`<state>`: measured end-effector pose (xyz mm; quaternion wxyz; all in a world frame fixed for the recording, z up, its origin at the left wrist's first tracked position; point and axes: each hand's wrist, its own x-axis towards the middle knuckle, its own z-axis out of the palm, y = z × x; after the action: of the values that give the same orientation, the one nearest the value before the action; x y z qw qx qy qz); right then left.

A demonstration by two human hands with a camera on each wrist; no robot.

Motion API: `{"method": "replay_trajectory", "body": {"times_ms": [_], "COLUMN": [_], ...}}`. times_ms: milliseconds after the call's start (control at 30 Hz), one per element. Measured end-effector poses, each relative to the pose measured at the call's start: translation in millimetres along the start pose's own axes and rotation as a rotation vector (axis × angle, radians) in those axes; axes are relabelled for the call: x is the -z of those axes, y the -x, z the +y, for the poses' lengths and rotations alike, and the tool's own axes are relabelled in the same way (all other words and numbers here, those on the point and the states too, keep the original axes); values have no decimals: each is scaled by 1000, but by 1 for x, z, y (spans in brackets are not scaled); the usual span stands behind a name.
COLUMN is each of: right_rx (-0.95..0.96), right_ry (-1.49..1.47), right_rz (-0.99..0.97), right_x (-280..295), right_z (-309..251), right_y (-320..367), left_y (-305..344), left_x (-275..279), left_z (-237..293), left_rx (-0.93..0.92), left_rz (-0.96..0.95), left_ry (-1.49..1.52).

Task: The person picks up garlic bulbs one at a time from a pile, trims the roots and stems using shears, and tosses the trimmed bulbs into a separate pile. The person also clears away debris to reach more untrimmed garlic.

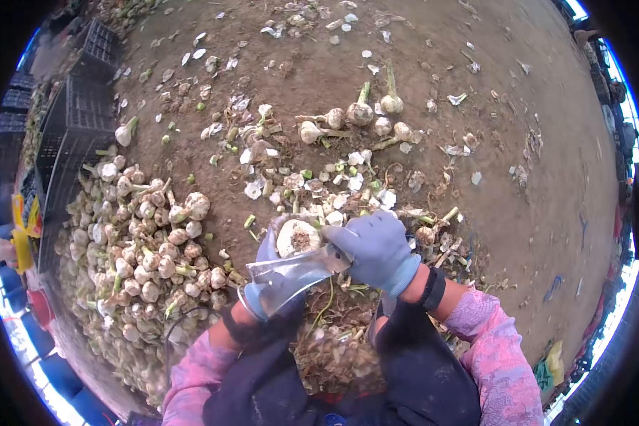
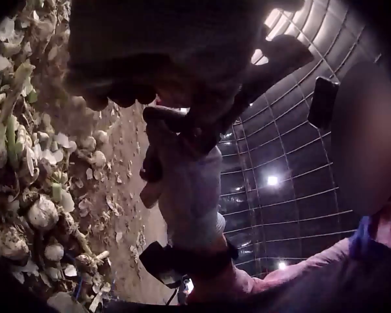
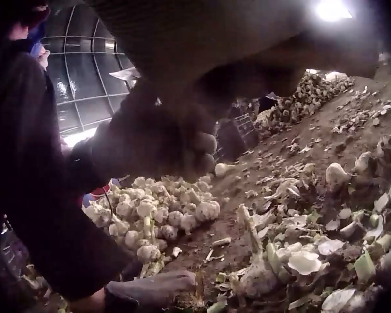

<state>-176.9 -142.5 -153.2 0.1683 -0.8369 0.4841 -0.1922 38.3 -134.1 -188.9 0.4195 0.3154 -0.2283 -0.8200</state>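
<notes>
In the head view my gloved left hand [image 1: 268, 250] grips a large white garlic bulb [image 1: 297, 238], its brown root end facing up. My right hand [image 1: 380, 248], also gloved, holds a broad shiny metal blade [image 1: 291, 273] that slants across in front of the bulb, over the left wrist. The blade's handle is hidden in the right fist. The left wrist view shows the right hand [image 2: 186, 176] beneath the dark left hand [image 2: 163, 52]. Both hands [image 3: 159, 140] are dim in the right wrist view, and the bulb is hidden there.
A big heap of garlic bulbs [image 1: 142, 263] lies at the left, beside black crates [image 1: 85, 106]. Several bulbs with stems [image 1: 360, 113] lie ahead on the dirt floor [image 1: 532, 234]. Peelings and cut stems [image 1: 334, 177] litter the ground before me and between my legs [image 1: 433, 362].
</notes>
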Motion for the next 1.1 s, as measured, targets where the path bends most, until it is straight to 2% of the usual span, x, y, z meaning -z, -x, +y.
{"method": "replay_trajectory", "body": {"times_ms": [33,133,200,267,300,333,367,400,467,500,533,567,600,633,667,700,767,800,867,900,967,1000,1033,1067,1100], "right_rx": [-8,-9,-6,-2,-81,-500,-495,-492,-607,-684,-806,-1007,-1052,-953,-852,-844,-825,-778,-688,-757,-418,-252,-225,-278,-334], "right_ry": [-5,-24,-39,-47,38,166,181,172,-173,-559,-919,-1441,-1582,-1541,-1492,-1553,-1680,-1614,-1479,-1353,-951,-749,-713,-719,-724], "right_rz": [-12,-10,7,29,-28,-253,-164,-183,-117,-178,-224,-183,-216,-185,-158,-138,-99,-69,-14,-46,69,121,170,163,156], "right_x": [-1,-2,-4,-15,-27,-35,-47,-43,-50,-38,-27,-26,-29,-31,-31,-31,-34,-33,-26,-15,-19,-21,-19,-17,-16], "right_z": [-3,-5,-1,19,39,66,111,115,77,45,12,-7,-14,-17,-16,-15,-11,-10,-8,-13,-2,2,4,3,2], "right_y": [1,0,2,5,13,14,43,56,58,42,25,18,17,16,15,16,18,17,11,6,5,4,3,3,4], "left_y": [1,4,-4,-1,11,18,23,15,8,6,1,0,0,1,1,0,3,4,9,10,4,3,2,2,1], "left_x": [-2,-7,2,0,-8,-16,-32,-28,-21,-21,-23,-26,-25,-20,-18,-18,-16,-16,-27,-25,-27,-15,-3,8,-5], "left_z": [1,10,13,13,16,24,38,41,39,37,31,22,15,11,10,10,10,11,8,17,27,24,21,19,24], "left_rx": [-11,-97,364,325,55,-226,-260,-235,-114,-44,-102,-146,-188,-132,-178,-230,-137,-90,164,212,255,210,163,115,159], "left_rz": [-4,60,150,98,6,-89,-92,-8,154,151,122,98,73,36,-3,-40,-92,-116,-40,-46,-31,-65,-97,-125,-42], "left_ry": [-61,-702,165,183,-236,-652,-586,-620,-666,-538,-489,-441,-397,-426,-546,-662,-627,-611,-130,-52,-141,-202,-262,-321,-137]}}
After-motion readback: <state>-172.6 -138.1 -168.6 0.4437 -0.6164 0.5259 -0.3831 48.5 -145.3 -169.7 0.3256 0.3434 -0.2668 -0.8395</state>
